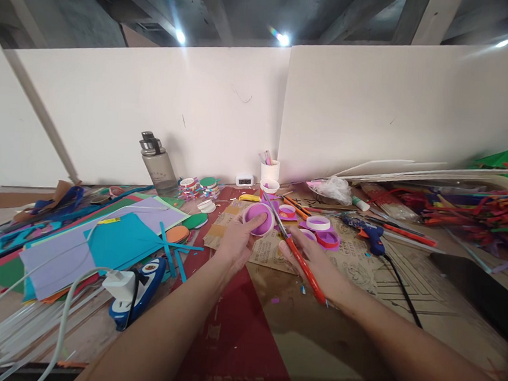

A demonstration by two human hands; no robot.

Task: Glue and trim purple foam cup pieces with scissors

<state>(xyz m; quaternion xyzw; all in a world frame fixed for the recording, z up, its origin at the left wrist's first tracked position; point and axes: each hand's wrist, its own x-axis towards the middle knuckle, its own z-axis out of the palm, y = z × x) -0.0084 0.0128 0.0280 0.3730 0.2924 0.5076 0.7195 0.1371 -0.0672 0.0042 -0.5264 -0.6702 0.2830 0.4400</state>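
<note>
My left hand (pixel 236 240) grips a round purple piece with a white rim (pixel 258 218), held just above the table. My right hand (pixel 314 262) is closed on orange-handled scissors (pixel 299 257), whose blades point up and left toward the purple piece. Just beyond my hands lie white rings on purple and orange foam pieces (pixel 321 230).
Coloured foam sheets (pixel 115 239) and a white charger with cable (pixel 121 283) lie at the left. A water bottle (pixel 157 166), a small clock (pixel 244 180) and a white pen cup (pixel 270 171) stand by the white wall. A blue glue gun (pixel 370 233) and pipe cleaners (pixel 483 212) are at the right.
</note>
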